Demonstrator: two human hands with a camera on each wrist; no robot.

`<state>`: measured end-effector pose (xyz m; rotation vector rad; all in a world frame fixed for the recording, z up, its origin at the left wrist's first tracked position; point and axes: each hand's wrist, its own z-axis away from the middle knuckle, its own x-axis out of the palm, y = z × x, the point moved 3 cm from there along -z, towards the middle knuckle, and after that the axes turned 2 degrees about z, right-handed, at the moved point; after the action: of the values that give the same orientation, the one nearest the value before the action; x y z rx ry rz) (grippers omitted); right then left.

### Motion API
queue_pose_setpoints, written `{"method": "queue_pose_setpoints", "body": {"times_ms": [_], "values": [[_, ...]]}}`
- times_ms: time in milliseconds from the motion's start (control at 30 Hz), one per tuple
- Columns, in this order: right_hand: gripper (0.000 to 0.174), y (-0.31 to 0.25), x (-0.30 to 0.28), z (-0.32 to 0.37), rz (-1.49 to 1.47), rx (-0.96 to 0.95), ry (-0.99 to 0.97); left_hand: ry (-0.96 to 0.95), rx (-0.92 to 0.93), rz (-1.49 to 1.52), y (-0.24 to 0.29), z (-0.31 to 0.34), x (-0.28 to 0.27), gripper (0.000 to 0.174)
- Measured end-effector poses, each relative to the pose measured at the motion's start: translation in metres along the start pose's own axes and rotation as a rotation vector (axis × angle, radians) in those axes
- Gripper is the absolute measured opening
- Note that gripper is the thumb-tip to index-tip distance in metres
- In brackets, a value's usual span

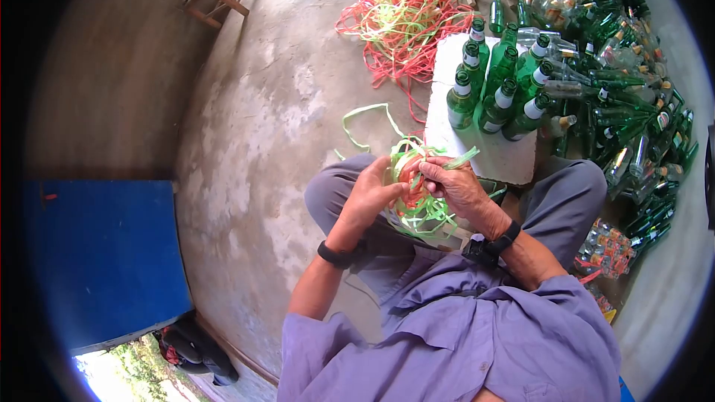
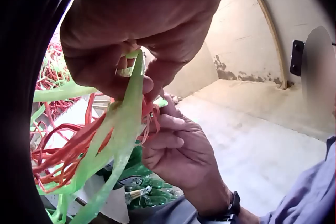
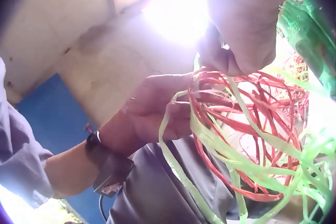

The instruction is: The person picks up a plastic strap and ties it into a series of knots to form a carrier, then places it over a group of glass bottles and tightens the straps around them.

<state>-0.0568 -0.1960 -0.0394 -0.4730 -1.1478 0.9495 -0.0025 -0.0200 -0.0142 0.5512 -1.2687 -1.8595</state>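
Note:
A loose bundle of green and red plastic strips (image 1: 426, 212) hangs between the two hands over the person's lap. The left hand (image 1: 370, 192) holds the bundle from its left side; in the left wrist view, a flat green strip (image 2: 125, 124) runs down from its thumb and fingers. On the other side, the right hand (image 1: 463, 192) pinches strips at the top of the bundle, and a short green tail (image 1: 463, 158) sticks out past its fingers. Red strips (image 3: 262, 111) loop below the hands in the right wrist view.
A large tangle of red and green strips (image 1: 406, 22) lies on the floor ahead. Several green bottles (image 1: 500, 108) stand on a white block (image 1: 514, 160). Many more bottles (image 1: 622, 115) are heaped along the right wall. A blue panel (image 1: 108, 253) is at left.

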Motion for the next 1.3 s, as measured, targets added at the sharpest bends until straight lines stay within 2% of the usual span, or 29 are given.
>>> {"method": "queue_pose_setpoints", "body": {"times_ms": [133, 200, 233, 300, 333, 400, 567, 600, 667, 700, 767, 900, 1033, 1100, 1133, 1200, 1233, 1300], "values": [[0.020, -0.009, 0.004, 0.007, 0.020, -0.022, 0.014, 0.059, 0.112, -0.103, -0.009, -0.004, -0.002, 0.044], [0.020, -0.017, 0.006, 0.013, 0.089, -0.060, 0.055, 0.218, 0.176, -0.585, -0.014, -0.010, -0.009, 0.040], [0.020, -0.020, 0.005, 0.015, 0.090, -0.060, 0.055, 0.218, 0.176, -0.585, -0.011, -0.011, -0.009, 0.040], [0.020, -0.024, 0.001, 0.021, 0.054, 0.004, 0.016, 0.288, 0.098, -0.855, -0.001, -0.013, -0.014, 0.037], [0.020, -0.029, -0.002, 0.025, 0.054, 0.004, 0.016, 0.289, 0.098, -0.854, 0.003, -0.014, -0.017, 0.037], [0.019, -0.038, -0.007, 0.033, -0.049, 0.089, -0.012, 0.302, 0.221, -1.128, 0.014, -0.014, -0.022, 0.038], [0.020, -0.054, -0.024, 0.046, -0.247, 0.059, -0.040, 0.477, 0.273, -1.262, 0.020, -0.032, -0.059, 0.031], [0.020, -0.056, -0.026, 0.047, -0.247, 0.059, -0.041, 0.478, 0.273, -1.263, 0.025, -0.037, -0.065, 0.031], [0.022, -0.060, -0.026, 0.049, -0.315, 0.037, -0.045, 0.597, 0.224, -1.363, 0.040, -0.046, -0.082, 0.032], [0.022, -0.060, -0.027, 0.049, -0.313, 0.035, -0.048, 0.601, 0.227, -1.364, 0.050, -0.051, -0.088, 0.032], [0.023, -0.059, -0.027, 0.047, -0.270, -0.007, -0.064, 0.713, 0.050, -1.445, 0.071, -0.059, -0.106, 0.026], [0.023, -0.060, -0.023, 0.055, -0.301, -0.007, -0.079, 0.813, 0.204, -1.422, 0.087, -0.069, -0.142, 0.030], [0.024, -0.078, -0.025, 0.074, -0.330, -0.059, -0.085, 0.792, 0.204, -1.497, 0.097, -0.082, -0.162, 0.027], [0.025, -0.088, -0.029, 0.087, -0.319, -0.116, -0.135, 0.824, -0.026, -1.477, 0.100, -0.089, -0.170, 0.024], [0.026, -0.094, -0.031, 0.093, -0.307, -0.172, -0.184, 0.826, -0.022, -1.475, 0.101, -0.094, -0.175, 0.024], [0.028, -0.100, -0.036, 0.100, -0.340, -0.179, -0.211, 0.879, 0.023, -1.347, 0.105, -0.103, -0.187, 0.026], [0.029, -0.102, -0.039, 0.102, -0.341, -0.172, -0.199, 0.860, 0.014, -1.180, 0.107, -0.108, -0.193, 0.034], [0.029, -0.105, -0.041, 0.104, -0.303, -0.140, -0.132, 0.794, 0.076, -1.139, 0.116, -0.116, -0.202, 0.037]]}}
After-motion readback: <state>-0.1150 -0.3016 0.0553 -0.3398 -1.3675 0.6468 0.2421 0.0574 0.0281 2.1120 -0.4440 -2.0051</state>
